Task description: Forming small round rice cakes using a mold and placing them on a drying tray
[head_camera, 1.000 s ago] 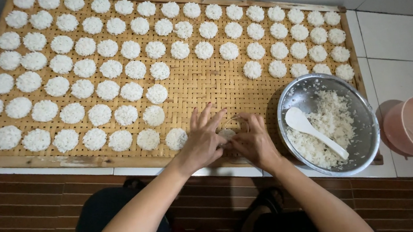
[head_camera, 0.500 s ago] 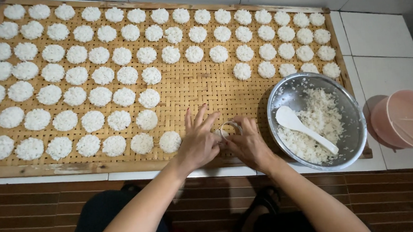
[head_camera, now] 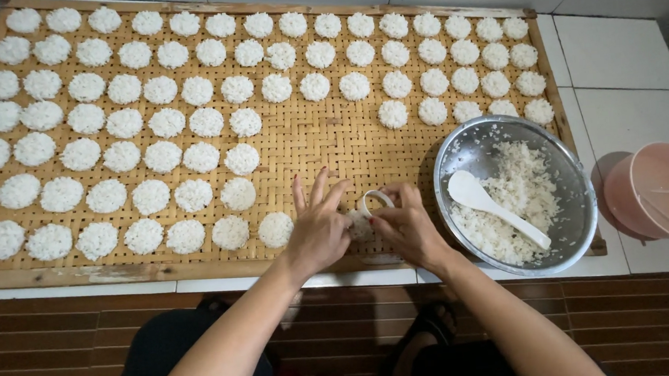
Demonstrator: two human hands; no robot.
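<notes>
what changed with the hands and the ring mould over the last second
The white ring mould now stands tipped up between the fingers of the left hand and the right hand; a second ago both hands pressed low over that spot and hid it. The hands stayed at the near edge of the bamboo tray. The rice cakes, the steel bowl and its white spoon did not move.

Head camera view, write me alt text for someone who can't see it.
Two hands, left hand and right hand, hold a small white ring mould over a woven bamboo tray lined with rows of round white rice cakes. Beside them sit a metal bowl of cooked rice with a white spoon, and a pink plastic container.
</notes>
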